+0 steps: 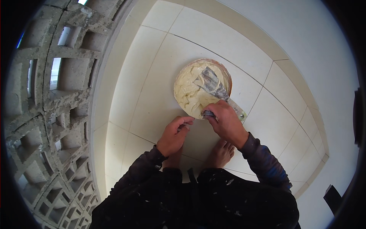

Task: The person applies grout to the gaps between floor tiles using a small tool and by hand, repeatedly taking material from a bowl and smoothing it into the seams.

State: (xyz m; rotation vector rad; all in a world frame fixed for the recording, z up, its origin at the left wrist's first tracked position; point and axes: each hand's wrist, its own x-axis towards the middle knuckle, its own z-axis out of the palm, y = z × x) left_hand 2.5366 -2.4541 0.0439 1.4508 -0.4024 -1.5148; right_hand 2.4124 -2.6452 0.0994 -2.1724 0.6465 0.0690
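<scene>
A round tub [231,81] with a reddish-brown edge stands on the floor, filled with cream-coloured putty [187,91]. Across it lies a putty knife [215,86], its wide metal blade smeared with putty and its handle reaching past the rim toward the lower right. My right hand [227,120] is at the tub's near edge, thumb and fingers closed on a small dark grey piece [208,113] whose kind I cannot make out; it partly covers the knife's handle. My left hand [173,134] is loosely curled just left of it, near the rim, with nothing visible in its fingers.
Large cream floor tiles [152,97] surround the tub. A wall of pierced concrete blocks [72,72] rises on the left, a plain white wall [305,45] on the right. My bare feet [219,154] are close behind my hands. A dark object [333,198] shows at the lower right.
</scene>
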